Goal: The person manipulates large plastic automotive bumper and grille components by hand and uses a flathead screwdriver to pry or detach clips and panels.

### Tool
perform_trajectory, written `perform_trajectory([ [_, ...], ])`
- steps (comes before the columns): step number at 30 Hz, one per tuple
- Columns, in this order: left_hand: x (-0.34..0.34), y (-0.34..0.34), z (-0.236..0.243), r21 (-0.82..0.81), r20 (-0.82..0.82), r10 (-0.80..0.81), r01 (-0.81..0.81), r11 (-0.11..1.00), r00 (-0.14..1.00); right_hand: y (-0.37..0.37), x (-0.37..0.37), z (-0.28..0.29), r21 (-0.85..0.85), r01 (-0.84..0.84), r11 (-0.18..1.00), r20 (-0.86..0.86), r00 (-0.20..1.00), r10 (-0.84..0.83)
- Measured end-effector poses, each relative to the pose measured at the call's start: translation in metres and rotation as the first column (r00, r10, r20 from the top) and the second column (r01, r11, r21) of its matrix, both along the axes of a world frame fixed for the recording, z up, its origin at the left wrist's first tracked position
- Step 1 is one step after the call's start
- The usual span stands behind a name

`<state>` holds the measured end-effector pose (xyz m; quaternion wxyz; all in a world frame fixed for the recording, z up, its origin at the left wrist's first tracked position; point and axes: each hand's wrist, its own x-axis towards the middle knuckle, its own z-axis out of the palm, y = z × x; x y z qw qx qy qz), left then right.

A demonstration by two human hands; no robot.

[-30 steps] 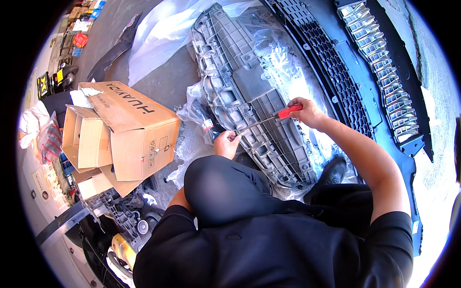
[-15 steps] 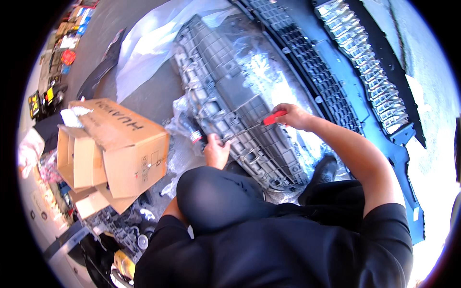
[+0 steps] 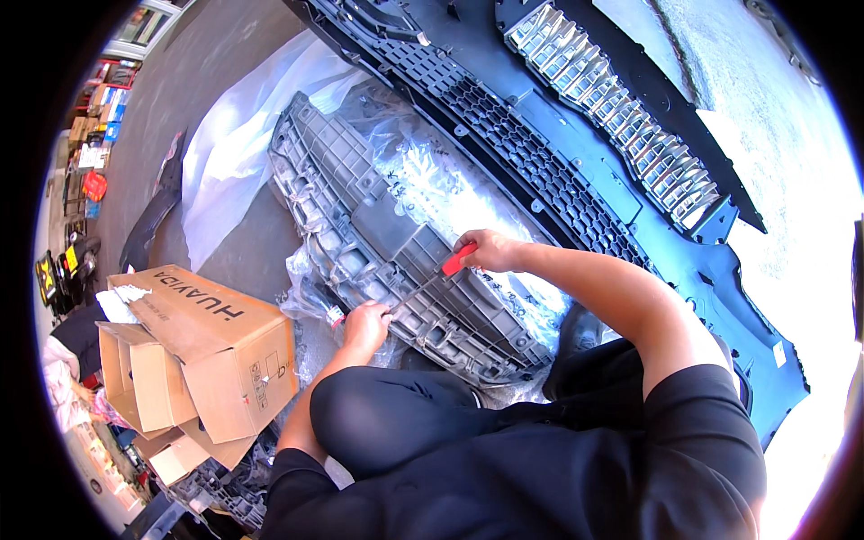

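A long grey plastic grille (image 3: 373,223), ribbed face up, lies slantwise in front of my knees. My right hand (image 3: 493,251) is closed around the red handle of a screwdriver (image 3: 458,262) above the grille's near half. The thin shaft slants down and left across the ribs toward the grille's left edge. There, my left hand (image 3: 364,329) has its fingers curled by the tip. What those fingers pinch, if anything, is hidden. Clear plastic wrap (image 3: 423,180) spreads beneath and beside the grille.
Open cardboard boxes (image 3: 225,310) stand at left. A large dark bumper (image 3: 576,135) with a mesh strip stretches along the right, carrying a chrome-slatted grille (image 3: 621,112). White foam sheeting (image 3: 238,135) lies at the far left. My bent knee (image 3: 378,418) is close to my left hand.
The view has shifted, so the grille and boxes appear farther left and lower. The screwdriver shaft now slants more steeply, with both hands still near the same part of the grille.
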<state>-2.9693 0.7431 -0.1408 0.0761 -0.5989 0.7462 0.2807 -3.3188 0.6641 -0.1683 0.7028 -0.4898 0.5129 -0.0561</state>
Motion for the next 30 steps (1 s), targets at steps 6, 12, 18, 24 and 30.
perform_trajectory([
  [6, 0.008, -0.051, 0.0, 0.293, -0.061, -0.492, 0.487, 0.823, 0.869, -0.023, -0.037, 0.03, -0.181, -0.26, 0.949, -0.199, 0.954, 0.223],
  [12, -0.021, -0.067, 0.007, 0.434, 0.031, -0.584, 0.515, 0.739, 0.811, -0.023, -0.144, 0.074, 0.028, -0.308, 0.951, -0.261, 0.916, 0.304],
  [18, -0.06, -0.095, 0.018, 0.363, -0.174, -0.377, 0.415, 0.834, 0.91, 0.03, -0.216, 0.105, 0.103, -0.064, 0.993, -0.238, 0.967, 0.087],
  [24, -0.153, -0.122, 0.037, 0.736, -0.364, 0.415, -0.015, 0.677, 0.834, 0.058, -0.25, 0.117, 0.086, 0.167, 0.982, -0.111, 0.981, -0.158],
  [30, -0.266, -0.085, 0.025, 0.885, -0.257, 0.911, -0.299, 0.356, 0.324, 0.077, -0.286, 0.123, 0.009, 0.441, 0.897, 0.036, 0.897, -0.441],
])
